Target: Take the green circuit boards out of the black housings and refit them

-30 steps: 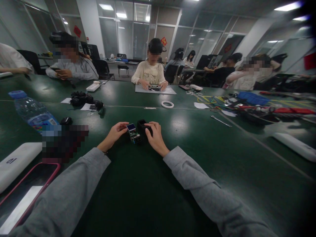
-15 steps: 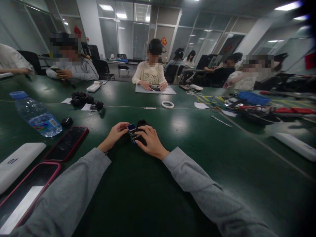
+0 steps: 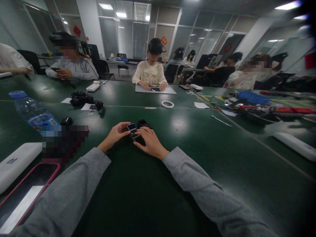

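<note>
Between my hands, over the green table, is a small display screen with a dark face and pale edge. My left hand pinches it at its left side between thumb and fingers. Just below the screen lies a small circuit board, partly covered by fingers. My right hand is closed over the board's right side, thumb and fingertips on it. A black plastic case sits right behind my right fingers, its lower part hidden by them.
To the left are a water bottle, a white power bank and a pink-edged phone. A tape ring lies ahead, a wrench to the right, near tangled cables. A co-worker sits opposite.
My right fingers have shifted slightly and lie closer together over the board, exposing more of the black case. My left hand still pinches the screen in nearly the same place.
</note>
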Action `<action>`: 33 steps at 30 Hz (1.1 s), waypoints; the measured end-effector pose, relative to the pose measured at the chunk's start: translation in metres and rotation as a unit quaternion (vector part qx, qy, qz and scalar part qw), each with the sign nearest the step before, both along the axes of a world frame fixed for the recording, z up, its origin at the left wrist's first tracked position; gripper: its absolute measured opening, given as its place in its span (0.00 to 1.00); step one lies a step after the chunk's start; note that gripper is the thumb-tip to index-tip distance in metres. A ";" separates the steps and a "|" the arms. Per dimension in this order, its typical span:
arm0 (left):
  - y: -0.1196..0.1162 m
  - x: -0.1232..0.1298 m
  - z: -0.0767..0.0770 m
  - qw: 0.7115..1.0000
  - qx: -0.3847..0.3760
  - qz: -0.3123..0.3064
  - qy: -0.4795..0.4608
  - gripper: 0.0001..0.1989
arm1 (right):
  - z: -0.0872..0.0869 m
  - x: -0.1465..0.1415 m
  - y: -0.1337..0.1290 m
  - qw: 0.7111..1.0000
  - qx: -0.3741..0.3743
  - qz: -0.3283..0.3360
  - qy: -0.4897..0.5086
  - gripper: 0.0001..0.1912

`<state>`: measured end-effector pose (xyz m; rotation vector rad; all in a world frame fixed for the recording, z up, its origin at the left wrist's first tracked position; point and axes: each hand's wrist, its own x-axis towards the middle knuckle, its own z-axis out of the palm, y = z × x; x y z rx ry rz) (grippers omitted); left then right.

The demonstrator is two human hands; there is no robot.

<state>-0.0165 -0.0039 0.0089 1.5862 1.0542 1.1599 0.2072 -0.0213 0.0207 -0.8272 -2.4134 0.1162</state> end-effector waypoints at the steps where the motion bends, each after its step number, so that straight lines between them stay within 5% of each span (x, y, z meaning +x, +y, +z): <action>1: 0.000 0.000 -0.001 1.000 0.001 -0.002 -0.001 0.26 | 0.000 0.000 0.000 1.000 -0.001 -0.001 0.001 0.21; 10: -0.001 0.002 0.003 1.000 -0.009 0.011 0.014 0.24 | 0.001 0.001 0.000 1.000 -0.001 -0.002 0.004 0.21; 21: -0.012 0.013 0.005 0.966 0.161 0.097 0.180 0.20 | 0.000 0.002 0.003 1.000 0.000 -0.005 0.023 0.19; 33: -0.012 0.013 0.006 0.952 0.184 0.103 0.223 0.21 | 0.001 0.002 0.002 1.000 -0.006 0.001 0.027 0.19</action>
